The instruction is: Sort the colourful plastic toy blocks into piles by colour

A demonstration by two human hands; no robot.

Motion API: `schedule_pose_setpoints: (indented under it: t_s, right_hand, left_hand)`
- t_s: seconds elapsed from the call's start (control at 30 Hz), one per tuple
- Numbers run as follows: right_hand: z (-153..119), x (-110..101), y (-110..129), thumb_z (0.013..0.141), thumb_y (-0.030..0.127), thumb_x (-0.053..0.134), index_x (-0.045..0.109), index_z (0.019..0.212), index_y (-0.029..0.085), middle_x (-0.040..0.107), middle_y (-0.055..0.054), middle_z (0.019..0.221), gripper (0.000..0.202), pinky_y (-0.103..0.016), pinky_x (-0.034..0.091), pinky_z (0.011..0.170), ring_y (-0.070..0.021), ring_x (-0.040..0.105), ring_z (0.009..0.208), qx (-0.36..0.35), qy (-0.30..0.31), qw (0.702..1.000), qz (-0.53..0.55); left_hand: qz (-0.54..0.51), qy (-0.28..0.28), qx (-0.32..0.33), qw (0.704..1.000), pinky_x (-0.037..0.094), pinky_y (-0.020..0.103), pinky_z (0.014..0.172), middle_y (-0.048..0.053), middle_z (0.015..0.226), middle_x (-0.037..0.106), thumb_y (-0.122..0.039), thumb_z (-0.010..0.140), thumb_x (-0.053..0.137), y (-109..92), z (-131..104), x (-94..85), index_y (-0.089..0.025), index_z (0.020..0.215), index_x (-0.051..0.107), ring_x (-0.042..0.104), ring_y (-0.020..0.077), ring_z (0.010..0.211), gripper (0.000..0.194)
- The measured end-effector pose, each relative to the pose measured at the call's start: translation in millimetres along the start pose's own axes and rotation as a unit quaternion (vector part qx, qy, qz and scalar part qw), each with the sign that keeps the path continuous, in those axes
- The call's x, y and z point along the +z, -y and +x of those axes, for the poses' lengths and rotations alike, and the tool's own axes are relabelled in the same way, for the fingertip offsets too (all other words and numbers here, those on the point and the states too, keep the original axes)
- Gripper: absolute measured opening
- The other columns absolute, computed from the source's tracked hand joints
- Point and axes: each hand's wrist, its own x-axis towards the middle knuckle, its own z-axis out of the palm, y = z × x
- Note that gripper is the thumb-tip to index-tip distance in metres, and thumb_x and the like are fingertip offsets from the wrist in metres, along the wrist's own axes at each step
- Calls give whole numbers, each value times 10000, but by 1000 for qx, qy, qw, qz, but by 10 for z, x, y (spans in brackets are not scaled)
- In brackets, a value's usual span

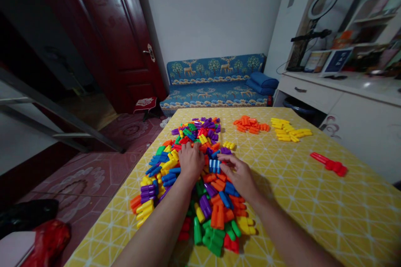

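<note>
Plastic building blocks (pixel 205 206) in red, orange, yellow, green, blue and purple lie in a mixed heap on the yellow-patterned tablecloth (pixel 294 200). Over the upper middle of the heap, my left hand (pixel 191 160) is palm down with its fingers slightly apart and bent onto red and orange blocks; its fingertips are partly hidden. At the heap's right side, my right hand (pixel 236 171) has its thumb and index finger at the edge of a ribbed blue block (pixel 214 166). A bit of red shows between these two fingers.
Right of the heap lie a group of orange blocks (pixel 250 124), a group of yellow blocks (pixel 290 129) and a joined red piece (pixel 330 164). Behind the table stands a blue patterned sofa (pixel 206 87). A white cabinet (pixel 369 121) is at the right, a metal ladder (pixel 56 117) at the left.
</note>
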Motion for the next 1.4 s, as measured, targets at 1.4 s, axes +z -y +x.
schedule_pose_setpoints:
  t_s: [1.4]
  right_hand:
    - [18, -122, -238, 899, 478, 476, 694, 830, 194, 719, -67, 844, 365, -309, 510, 735, -208, 660, 806, 19, -108, 989, -96]
  left_hand:
    - [107, 263, 29, 958, 500, 342, 854, 148, 1177, 665, -651, 747, 574, 1125, 498, -479, -215, 1319, 570, 634, 316, 1082, 720]
